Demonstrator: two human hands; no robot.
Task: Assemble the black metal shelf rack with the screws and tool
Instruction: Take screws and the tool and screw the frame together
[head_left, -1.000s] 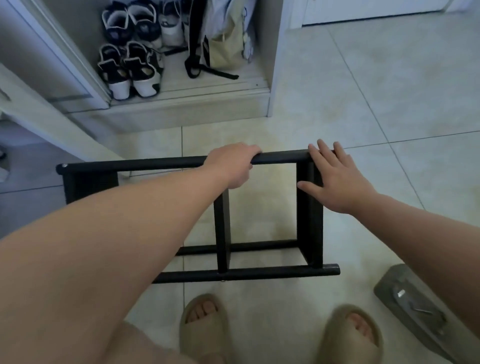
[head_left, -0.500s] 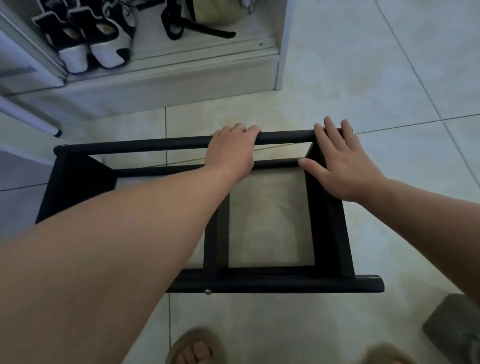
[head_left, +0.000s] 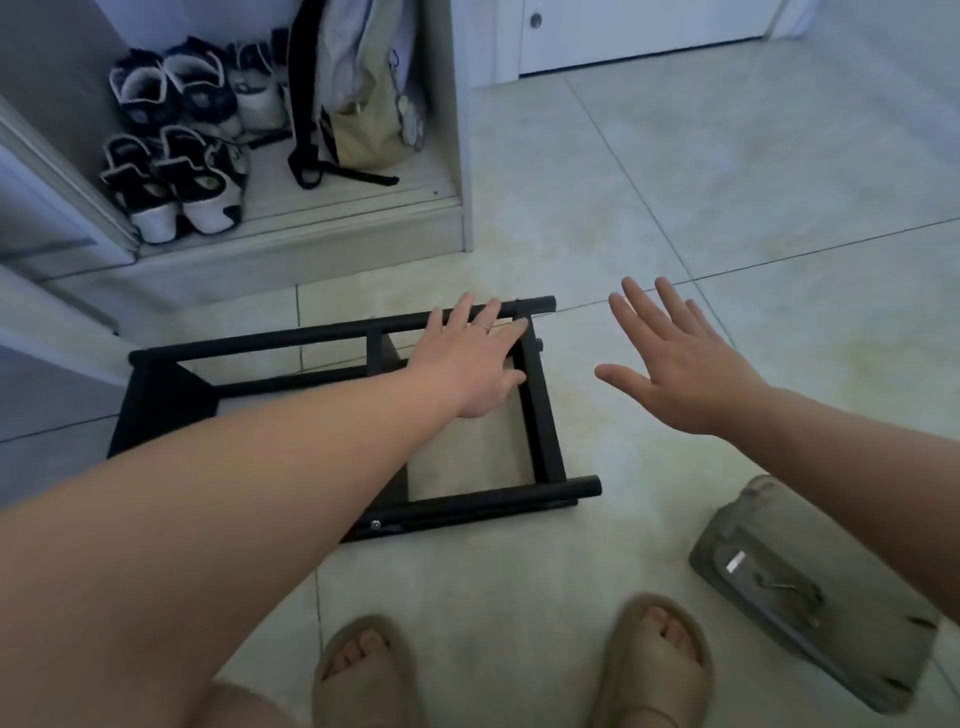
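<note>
The black metal shelf rack (head_left: 540, 415) stands on the tiled floor in front of me, its round top bars running left to right. My left hand (head_left: 470, 358) reaches over it with straight fingers, their tips at the far top bar near its right end. My right hand (head_left: 675, 364) hovers to the right of the rack with fingers spread, touching nothing. A flat grey piece of packaging (head_left: 810, 597) lies at the lower right with a small metal tool (head_left: 779, 584) and bits of hardware on it.
An open closet at the back left holds several shoes (head_left: 176, 176) and a hanging bag (head_left: 363, 104) above a raised sill. A white door (head_left: 623, 31) is at the back. My sandalled feet (head_left: 509, 670) stand just below the rack.
My left hand has let go of the far top bar and now lies flat. My right hand has lifted off the rack's right end and moved right. The rack now sits lower and further left.
</note>
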